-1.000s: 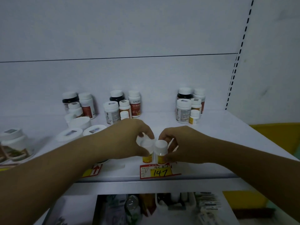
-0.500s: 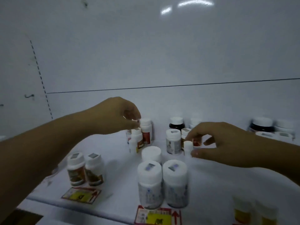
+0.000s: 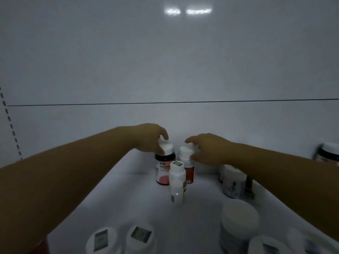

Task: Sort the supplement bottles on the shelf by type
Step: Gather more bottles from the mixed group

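1. Dark bottle (image 3: pixel 164 165), white cap, pink label: upright near the shelf's (image 3: pixel 128 195) back edge, touching the red-labelled bottle (image 3: pixel 189 167).
2. Left hand (image 3: pixel 150 138): fingers curled over the dark bottle's cap, pinching it.
3. Right hand (image 3: pixel 207 149): clasped the red-labelled bottle's white cap.
4. Handling, judged: rigid, light, smooth plastic; a tall bottle would tip easily, so it is best taken by the cap or shoulder.
5. Small white bottles (image 3: pixel 177 178): stood just in front.

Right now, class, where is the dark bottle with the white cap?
In the head view the dark bottle stands mid-shelf near the back wall, under the left hand, directly left of the red-labelled white bottle.
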{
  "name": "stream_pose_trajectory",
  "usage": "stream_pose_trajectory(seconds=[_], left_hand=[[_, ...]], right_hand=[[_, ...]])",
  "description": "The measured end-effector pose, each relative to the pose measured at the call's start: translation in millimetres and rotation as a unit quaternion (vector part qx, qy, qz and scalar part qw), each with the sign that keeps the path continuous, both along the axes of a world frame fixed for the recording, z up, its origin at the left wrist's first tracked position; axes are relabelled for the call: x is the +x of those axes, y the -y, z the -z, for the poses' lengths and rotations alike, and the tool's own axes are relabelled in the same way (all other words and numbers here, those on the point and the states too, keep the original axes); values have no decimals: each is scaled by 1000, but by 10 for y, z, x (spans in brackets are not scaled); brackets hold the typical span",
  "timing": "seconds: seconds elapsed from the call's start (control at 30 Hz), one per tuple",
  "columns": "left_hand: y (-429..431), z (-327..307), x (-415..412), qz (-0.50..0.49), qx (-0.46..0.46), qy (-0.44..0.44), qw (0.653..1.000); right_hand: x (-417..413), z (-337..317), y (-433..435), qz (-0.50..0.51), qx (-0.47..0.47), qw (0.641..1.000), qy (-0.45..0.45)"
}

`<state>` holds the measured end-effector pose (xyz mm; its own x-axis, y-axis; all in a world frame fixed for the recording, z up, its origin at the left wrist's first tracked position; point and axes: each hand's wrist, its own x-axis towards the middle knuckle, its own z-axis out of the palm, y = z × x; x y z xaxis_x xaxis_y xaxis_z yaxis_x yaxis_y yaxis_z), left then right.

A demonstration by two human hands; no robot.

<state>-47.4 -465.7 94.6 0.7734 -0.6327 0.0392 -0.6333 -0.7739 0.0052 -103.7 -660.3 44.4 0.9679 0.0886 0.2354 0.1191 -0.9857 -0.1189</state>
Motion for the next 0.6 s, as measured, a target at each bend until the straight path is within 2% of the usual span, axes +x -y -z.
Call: stream_pose_trajectory(seconds=[0.13,0.37,0.43,0.5,0.6], left_hand=[[124,211,255,6,-17,0,1000],[206,296,303,-14,-94,10,995],[91,136,267,-26,-132,-8,991],[-107,-82,206,-37,-216,-41,975],[-411,-377,-7,-30,-298,-74,951]], right_hand=[[163,80,-35,20,-2,1000,4],[190,33,-40,20,59,997,48],[74,-115,33,27,103,991,86],[-76,-319,107,27,169,977,125],[-323,-600,95,-29,289,949,119]])
